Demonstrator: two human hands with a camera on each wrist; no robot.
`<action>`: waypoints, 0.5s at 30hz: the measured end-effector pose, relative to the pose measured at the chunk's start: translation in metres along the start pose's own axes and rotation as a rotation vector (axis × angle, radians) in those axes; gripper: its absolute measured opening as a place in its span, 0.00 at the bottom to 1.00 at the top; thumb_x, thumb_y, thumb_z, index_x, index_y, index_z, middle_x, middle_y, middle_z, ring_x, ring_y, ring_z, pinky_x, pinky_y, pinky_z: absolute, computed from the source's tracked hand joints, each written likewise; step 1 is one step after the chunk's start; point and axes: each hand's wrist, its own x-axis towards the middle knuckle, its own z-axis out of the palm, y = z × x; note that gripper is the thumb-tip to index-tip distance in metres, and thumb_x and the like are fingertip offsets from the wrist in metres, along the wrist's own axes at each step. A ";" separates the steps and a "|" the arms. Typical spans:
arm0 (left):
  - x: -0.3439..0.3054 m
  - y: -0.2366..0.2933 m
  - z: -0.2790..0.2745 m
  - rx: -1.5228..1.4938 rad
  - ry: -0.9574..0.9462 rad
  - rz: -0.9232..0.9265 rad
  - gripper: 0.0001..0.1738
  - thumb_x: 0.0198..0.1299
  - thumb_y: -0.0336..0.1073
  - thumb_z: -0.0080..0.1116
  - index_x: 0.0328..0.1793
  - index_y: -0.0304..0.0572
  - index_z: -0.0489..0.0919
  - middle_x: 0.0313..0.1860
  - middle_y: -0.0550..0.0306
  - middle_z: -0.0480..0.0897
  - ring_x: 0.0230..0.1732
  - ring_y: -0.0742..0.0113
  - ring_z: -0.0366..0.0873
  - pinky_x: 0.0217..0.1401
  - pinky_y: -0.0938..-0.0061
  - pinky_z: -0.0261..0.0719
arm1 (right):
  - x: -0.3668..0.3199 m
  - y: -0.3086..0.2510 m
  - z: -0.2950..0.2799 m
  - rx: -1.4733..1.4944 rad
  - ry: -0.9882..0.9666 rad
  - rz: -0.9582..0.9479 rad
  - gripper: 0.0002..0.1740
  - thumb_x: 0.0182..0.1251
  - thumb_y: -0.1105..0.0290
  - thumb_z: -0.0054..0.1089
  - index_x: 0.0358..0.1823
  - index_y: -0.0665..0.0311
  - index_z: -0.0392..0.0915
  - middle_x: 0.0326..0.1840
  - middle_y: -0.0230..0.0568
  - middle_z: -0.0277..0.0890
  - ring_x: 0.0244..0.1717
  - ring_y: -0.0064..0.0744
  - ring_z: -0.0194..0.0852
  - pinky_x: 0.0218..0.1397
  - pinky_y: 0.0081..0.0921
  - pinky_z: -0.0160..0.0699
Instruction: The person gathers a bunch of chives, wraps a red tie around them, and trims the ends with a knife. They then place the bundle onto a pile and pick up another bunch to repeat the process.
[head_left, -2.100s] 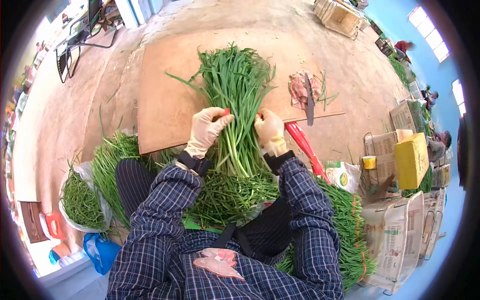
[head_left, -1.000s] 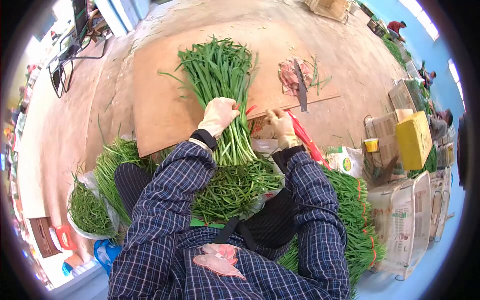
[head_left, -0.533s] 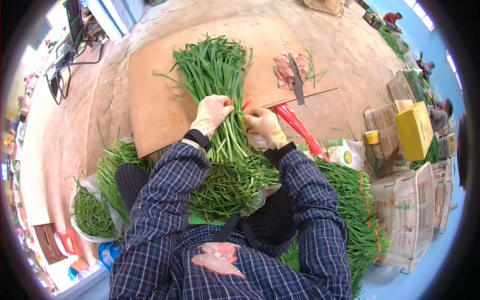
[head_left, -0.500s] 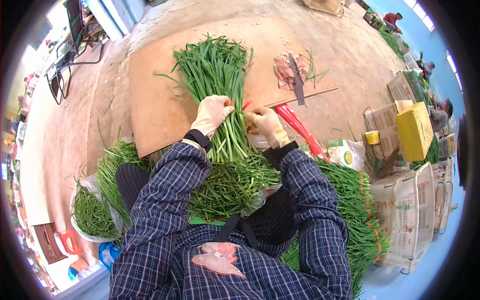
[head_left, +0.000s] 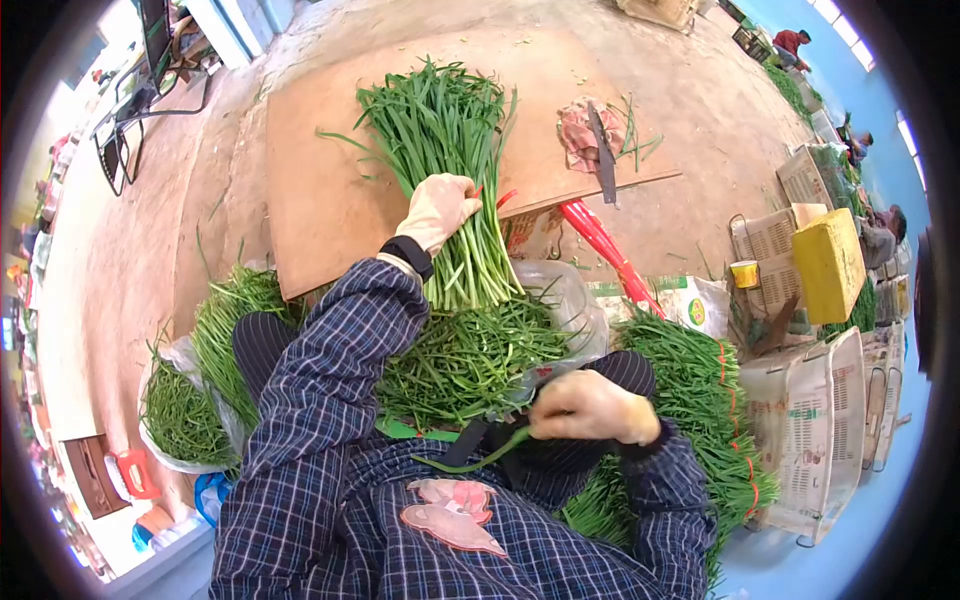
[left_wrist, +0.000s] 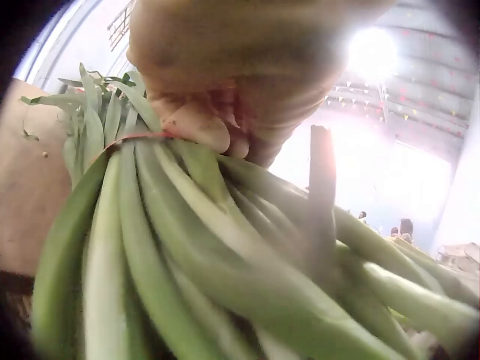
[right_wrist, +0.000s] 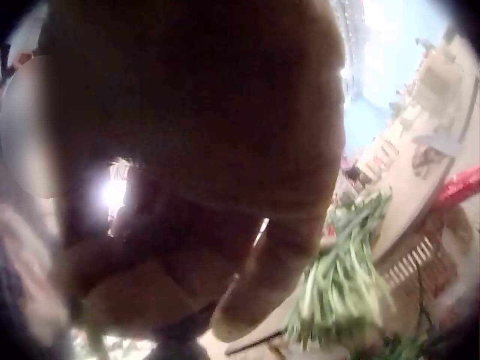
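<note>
A bunch of garlic chives (head_left: pixel 440 130) lies on a brown board (head_left: pixel 325 190), its pale stem ends toward the person's lap. The gloved left hand (head_left: pixel 440 210) grips the bunch near its stems, at a thin red tie (head_left: pixel 506 198) that crosses it. In the left wrist view the fingers press close on the chives (left_wrist: pixel 202 217) at the red tie. Over the lap, the gloved right hand (head_left: pixel 590 408) pinches one long green chive leaf (head_left: pixel 478 462), which trails to the left. The right wrist view is dark and hides the fingertips.
A knife (head_left: pixel 604 155) lies on a pink cloth (head_left: pixel 578 135) at the board's right. Loose chive trimmings (head_left: pixel 470 360) fill a clear bag before the lap. Red strips (head_left: pixel 610 255) hang beside the board. Tied chives (head_left: pixel 690 420) and plastic crates (head_left: pixel 810 430) stand right.
The right hand has left the bunch and come back down over the lap, now with a chive leaf in its fingers. The left hand stays on the bunch.
</note>
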 end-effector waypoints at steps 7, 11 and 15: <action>0.001 -0.001 -0.001 -0.046 -0.021 -0.048 0.15 0.49 0.41 0.67 0.36 0.38 0.82 0.30 0.46 0.83 0.34 0.51 0.81 0.40 0.65 0.76 | 0.143 0.053 -0.014 -0.633 0.870 0.074 0.19 0.52 0.54 0.68 0.36 0.61 0.75 0.20 0.43 0.76 0.24 0.49 0.77 0.28 0.38 0.74; 0.003 -0.005 0.000 -0.107 -0.084 -0.132 0.14 0.49 0.42 0.66 0.35 0.39 0.82 0.31 0.46 0.83 0.35 0.52 0.81 0.41 0.66 0.76 | 0.187 0.069 -0.018 -0.731 0.851 0.135 0.14 0.51 0.60 0.68 0.33 0.60 0.76 0.21 0.43 0.76 0.27 0.47 0.78 0.30 0.38 0.76; 0.000 -0.007 0.002 -0.047 -0.025 -0.035 0.14 0.51 0.43 0.66 0.36 0.40 0.82 0.31 0.46 0.82 0.36 0.52 0.81 0.41 0.65 0.76 | 0.156 0.070 -0.021 -0.561 0.725 0.010 0.06 0.51 0.66 0.64 0.25 0.58 0.77 0.23 0.42 0.78 0.29 0.48 0.79 0.33 0.39 0.77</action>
